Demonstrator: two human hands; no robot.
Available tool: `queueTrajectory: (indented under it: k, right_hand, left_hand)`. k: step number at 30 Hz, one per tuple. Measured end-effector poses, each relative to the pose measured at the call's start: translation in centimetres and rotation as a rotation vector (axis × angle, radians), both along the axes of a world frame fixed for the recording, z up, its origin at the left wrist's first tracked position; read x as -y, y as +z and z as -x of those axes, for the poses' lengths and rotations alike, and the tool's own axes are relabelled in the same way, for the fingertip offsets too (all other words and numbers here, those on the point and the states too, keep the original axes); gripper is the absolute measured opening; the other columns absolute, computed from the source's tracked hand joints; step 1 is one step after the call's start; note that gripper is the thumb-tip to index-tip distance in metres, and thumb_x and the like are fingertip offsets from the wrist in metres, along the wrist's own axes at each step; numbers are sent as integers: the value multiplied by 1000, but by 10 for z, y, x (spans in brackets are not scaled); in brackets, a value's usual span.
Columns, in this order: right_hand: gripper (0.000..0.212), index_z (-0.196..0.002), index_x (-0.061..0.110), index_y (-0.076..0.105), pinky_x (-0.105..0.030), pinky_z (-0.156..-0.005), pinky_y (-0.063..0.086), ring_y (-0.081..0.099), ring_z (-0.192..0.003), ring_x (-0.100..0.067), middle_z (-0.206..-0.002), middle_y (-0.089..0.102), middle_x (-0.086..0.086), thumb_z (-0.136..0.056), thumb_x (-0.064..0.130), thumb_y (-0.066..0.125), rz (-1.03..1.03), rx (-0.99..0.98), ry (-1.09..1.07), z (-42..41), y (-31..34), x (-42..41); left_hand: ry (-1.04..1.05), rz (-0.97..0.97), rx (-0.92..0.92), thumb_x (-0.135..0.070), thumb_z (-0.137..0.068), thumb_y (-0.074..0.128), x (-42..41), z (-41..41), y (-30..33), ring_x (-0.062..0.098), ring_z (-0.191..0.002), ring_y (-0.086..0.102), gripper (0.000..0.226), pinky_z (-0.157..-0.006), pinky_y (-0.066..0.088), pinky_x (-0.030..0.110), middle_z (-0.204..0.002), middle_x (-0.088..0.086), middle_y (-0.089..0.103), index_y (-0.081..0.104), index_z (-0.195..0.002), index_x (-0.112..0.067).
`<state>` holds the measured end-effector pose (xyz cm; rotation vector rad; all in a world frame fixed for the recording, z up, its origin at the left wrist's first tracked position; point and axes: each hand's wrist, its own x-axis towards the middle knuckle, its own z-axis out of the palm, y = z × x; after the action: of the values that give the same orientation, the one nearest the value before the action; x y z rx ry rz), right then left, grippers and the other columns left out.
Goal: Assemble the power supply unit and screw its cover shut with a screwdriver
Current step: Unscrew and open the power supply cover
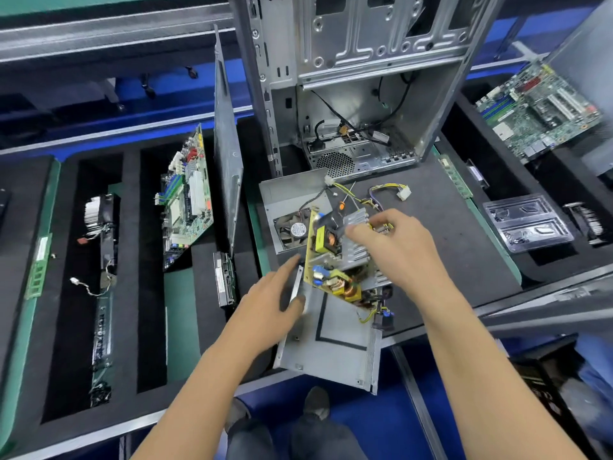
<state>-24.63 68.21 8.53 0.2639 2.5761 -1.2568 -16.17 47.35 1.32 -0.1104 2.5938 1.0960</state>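
The power supply circuit board (335,257), yellow-edged and crowded with coils, capacitors and a ribbed heat sink, is tilted up on its left edge above the grey metal base tray (331,346), which lies at the near edge of the dark foam mat (464,234) and hangs partly over it. The right hand (394,240) comes in from the near right and grips the board from above, thumb curled against the heat sink on the left and fingers wrapped over the far right side, where the yellow and black wires leave it. The left hand (275,303) rests on the left rim of the base tray, fingers straight and together, thumb lying across the tray's raised edge; it is just left of the board and does not touch it. Just beyond the board lies the grey cover section with the fan (292,230), and a white connector (404,194) on the wire bundle lies on the mat to the far right. Behind stands an open computer case (358,94). To the left, slots in black foam hold an upright motherboard (187,194) and a cooler (98,214); to the far right lies another motherboard (537,104), with a clear plastic tray (527,222) nearer.
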Motion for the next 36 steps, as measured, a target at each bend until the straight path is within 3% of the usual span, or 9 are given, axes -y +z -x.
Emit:
queueTrajectory:
  k: [3,8,13,16,20,23,26,31,36]
  right_hand:
    - [41,-97,36,60,-29,-66,38,54,-97,-10,-114,56,1,-68,64,65,42,15,-11,0,-1,1]
    - [37,-91,37,61,-29,-68,41,52,-92,3,-102,59,16,-68,65,67,131,-24,-68,4,6,-2]
    - [45,-97,35,65,-27,-76,43,57,-97,1,-104,64,18,-64,66,70,280,-35,-106,8,12,9]
    - [47,-98,35,68,-28,-79,45,60,-97,-2,-103,67,16,-63,66,70,302,-80,-166,10,15,12]
    - [38,-86,38,66,-25,-67,42,60,-83,2,-90,67,16,-61,66,69,239,-117,-188,11,17,5]
    - [39,-88,37,67,-26,-67,42,59,-86,3,-95,66,17,-61,65,70,212,-116,-186,9,16,-1]
    - [37,-89,35,67,-28,-71,45,60,-90,-1,-98,67,14,-65,62,70,208,-131,-197,6,20,-6]
    - [35,-91,36,66,-24,-63,39,53,-84,6,-99,59,14,-68,63,67,77,-190,-122,-2,29,-15]
    - [45,-106,39,61,-42,-84,47,53,-99,-21,-107,46,6,-69,65,62,-136,-185,-7,-15,19,-2]
  left_hand:
    - [-31,9,52,-28,-89,59,2,13,3,30,-94,65,60,-84,55,40,-131,-9,54,39,-144,-41]
    - [237,-252,143,-21,-84,67,11,-3,2,23,-50,70,31,-58,52,33,-114,-34,46,47,-95,-42]
    - [502,-375,123,-25,-91,67,2,-26,-4,27,-54,72,22,-58,47,34,-109,-9,59,50,-81,-34]
    - [316,-346,97,-36,-87,75,15,-34,-10,11,-89,73,20,-78,55,23,-116,-12,61,56,-90,-42]
    - [-174,-163,-20,-30,-69,91,36,-42,-16,-11,-133,36,54,-103,31,6,-142,-32,36,62,-113,-41]
    - [-185,40,-283,-32,-68,90,28,-44,-22,13,-88,58,32,-77,48,28,-95,-12,61,68,-88,-21]
    - [-169,119,-483,-51,-69,82,16,-46,-26,9,-66,42,39,-65,33,14,-72,-9,56,62,-74,-18]
    - [-162,238,-635,-36,-66,92,-11,-52,-35,17,-47,45,49,-44,34,23,-59,-7,46,47,-67,-17]
    - [-148,211,-622,-30,-69,92,-18,-57,-43,19,-48,44,46,-46,34,24,-63,-3,46,49,-68,-14]
